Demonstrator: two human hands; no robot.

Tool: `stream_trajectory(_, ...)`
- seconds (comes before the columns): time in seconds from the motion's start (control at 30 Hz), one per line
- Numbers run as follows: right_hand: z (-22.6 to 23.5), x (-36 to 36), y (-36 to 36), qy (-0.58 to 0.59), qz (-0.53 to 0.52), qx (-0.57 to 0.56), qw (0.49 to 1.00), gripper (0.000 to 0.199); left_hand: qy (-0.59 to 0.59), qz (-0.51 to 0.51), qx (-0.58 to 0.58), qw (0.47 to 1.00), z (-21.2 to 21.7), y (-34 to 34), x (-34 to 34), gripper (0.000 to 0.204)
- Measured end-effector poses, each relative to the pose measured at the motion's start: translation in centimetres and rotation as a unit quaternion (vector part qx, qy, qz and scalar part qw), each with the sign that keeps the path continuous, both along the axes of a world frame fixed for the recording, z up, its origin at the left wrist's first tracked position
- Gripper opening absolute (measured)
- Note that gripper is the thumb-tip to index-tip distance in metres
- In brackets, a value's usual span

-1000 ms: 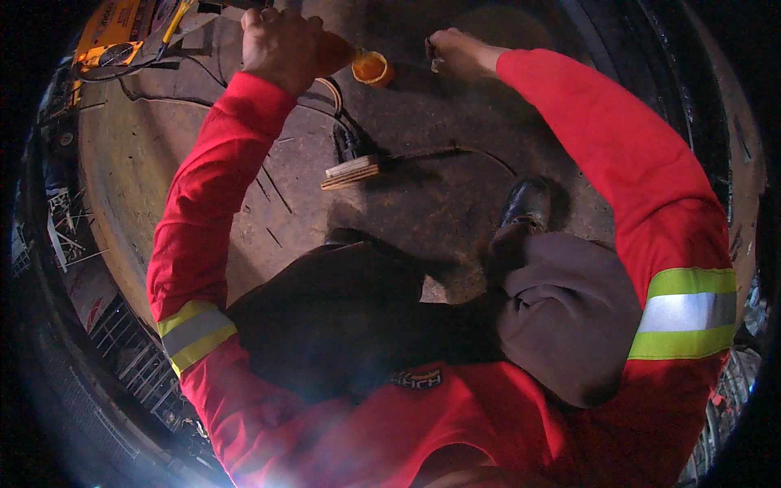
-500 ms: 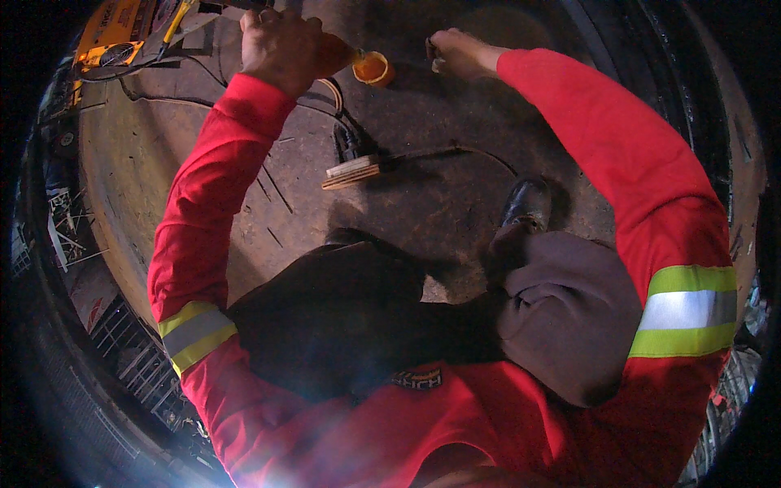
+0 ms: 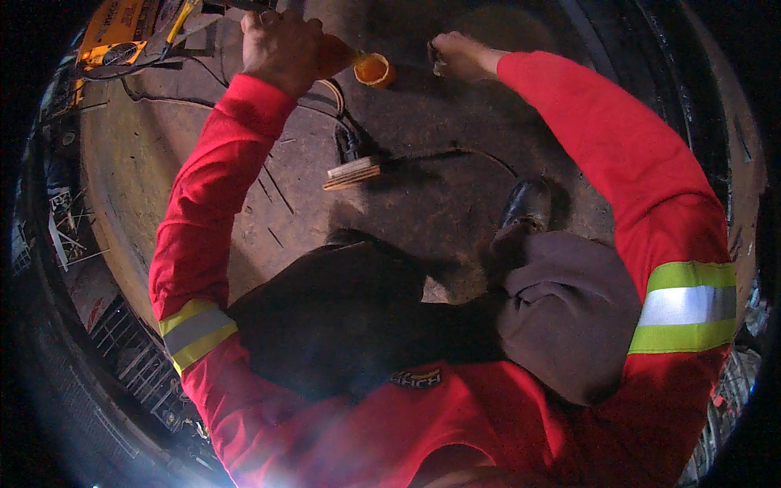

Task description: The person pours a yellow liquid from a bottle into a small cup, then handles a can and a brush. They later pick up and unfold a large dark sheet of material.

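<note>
At the top left, my left hand (image 3: 281, 49) is closed with its knuckles up, and what its fingers hold is hidden. Beside it shows an orange-brown tapered shape (image 3: 334, 57), too dim to name. Just right of that stands a small orange cup (image 3: 374, 71), open at the top, on the brown metal floor. My right hand (image 3: 458, 57) is held farther right, its fingers curled together over something small and dark that I cannot make out. Both arms reach forward in red sleeves with reflective bands.
An orange machine (image 3: 114, 41) with cables is at the far left. A wooden block (image 3: 352, 173) with a black cable fitting lies between my arms, and a thin cable (image 3: 455, 150) runs right toward my shoe (image 3: 527, 203). Thin rods (image 3: 277, 191) lie on the floor (image 3: 431, 203).
</note>
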State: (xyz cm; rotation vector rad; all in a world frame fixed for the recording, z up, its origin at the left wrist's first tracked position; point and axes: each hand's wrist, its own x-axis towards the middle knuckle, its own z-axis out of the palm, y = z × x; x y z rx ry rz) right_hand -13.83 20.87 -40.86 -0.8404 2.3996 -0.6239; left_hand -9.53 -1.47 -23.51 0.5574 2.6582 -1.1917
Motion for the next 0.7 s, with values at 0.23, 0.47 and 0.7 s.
stream_trajectory(0.23,1.3,0.4,-0.6,-0.051,-0.02,-0.001,0.998,0.015,0.003,-0.002,-0.004,1.0,-0.2,-0.8,0.1,0.068)
stream_trajectory(0.47,0.3,0.1,-0.1,-0.013,-0.002,-0.021,1.0,0.013,0.011,-0.004,0.008,1.0,-0.5,-0.6,-0.2,0.062)
stream_trajectory(0.7,0.2,0.2,-0.2,-0.027,-0.015,-0.019,0.999,0.013,-0.002,0.014,0.006,1.0,-0.3,0.0,-0.3,0.057)
